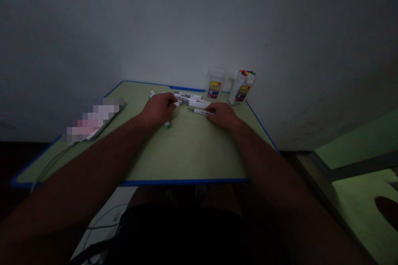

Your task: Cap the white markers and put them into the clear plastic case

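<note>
White markers (194, 96) lie in a loose pile on the table. My left hand (158, 107) is closed at the left side of the pile, with the white end of a marker (176, 104) showing at its fingertips. A green-ended marker (168, 124) sticks out from beneath that hand, and another marker (152, 93) shows behind it. On the pile's right, my right hand (223, 114) has its fingers closed on the end of a white marker (199, 111), whose dark tip points left. The dim light hides finer detail.
A clear plastic case (214, 87) with a yellow label stands against the wall. Right of it, a similar case (242, 89) holds several markers with coloured ends. A blurred flat device (96, 120) with a cable lies at left. Blue trim edges the table (192, 161).
</note>
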The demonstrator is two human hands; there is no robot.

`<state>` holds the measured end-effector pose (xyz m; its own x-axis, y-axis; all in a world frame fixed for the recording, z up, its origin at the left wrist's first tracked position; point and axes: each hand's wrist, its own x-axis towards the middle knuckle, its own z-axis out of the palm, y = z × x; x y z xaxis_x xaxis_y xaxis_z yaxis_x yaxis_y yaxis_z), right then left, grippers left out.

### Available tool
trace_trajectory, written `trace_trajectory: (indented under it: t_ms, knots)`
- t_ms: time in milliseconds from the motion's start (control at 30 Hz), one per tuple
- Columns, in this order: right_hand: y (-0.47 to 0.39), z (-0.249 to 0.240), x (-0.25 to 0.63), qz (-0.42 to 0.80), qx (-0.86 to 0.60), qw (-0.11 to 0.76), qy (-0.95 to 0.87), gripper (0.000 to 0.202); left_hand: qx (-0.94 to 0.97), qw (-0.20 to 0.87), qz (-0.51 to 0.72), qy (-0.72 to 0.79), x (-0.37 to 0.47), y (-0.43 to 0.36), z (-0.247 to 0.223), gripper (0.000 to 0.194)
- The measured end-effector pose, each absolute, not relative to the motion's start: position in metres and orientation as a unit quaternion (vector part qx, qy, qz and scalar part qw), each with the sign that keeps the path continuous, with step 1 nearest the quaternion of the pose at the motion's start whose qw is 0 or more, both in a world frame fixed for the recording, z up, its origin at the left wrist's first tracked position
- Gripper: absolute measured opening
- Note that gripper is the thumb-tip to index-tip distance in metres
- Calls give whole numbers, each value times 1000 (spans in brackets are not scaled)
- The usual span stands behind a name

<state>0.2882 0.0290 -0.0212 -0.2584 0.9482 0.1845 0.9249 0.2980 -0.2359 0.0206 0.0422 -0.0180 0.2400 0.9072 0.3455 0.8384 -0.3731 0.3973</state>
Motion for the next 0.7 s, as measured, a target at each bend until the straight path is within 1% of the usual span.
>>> trace_trajectory:
  t_ms: [233, 333, 433, 600, 700]
  knots:
    - [29, -23, 287, 42, -589, 113, -799, 28, 744, 93, 337, 570, 20, 42, -13, 19]
    - [30, -22, 286, 46, -585, 127, -799, 26, 727, 111, 345, 583, 20, 41, -10, 19]
    - [32, -20, 284, 83, -588, 190, -782, 23, 708, 135, 367, 587, 20, 42, -8, 18]
    - [31, -13, 281, 201, -569, 320, -730, 18, 684, 179, 406, 579, 19, 41, -6, 17]
    - [29, -13, 280, 244, -553, 369, -706, 13, 669, 207, 420, 577, 19, 40, -5, 18]
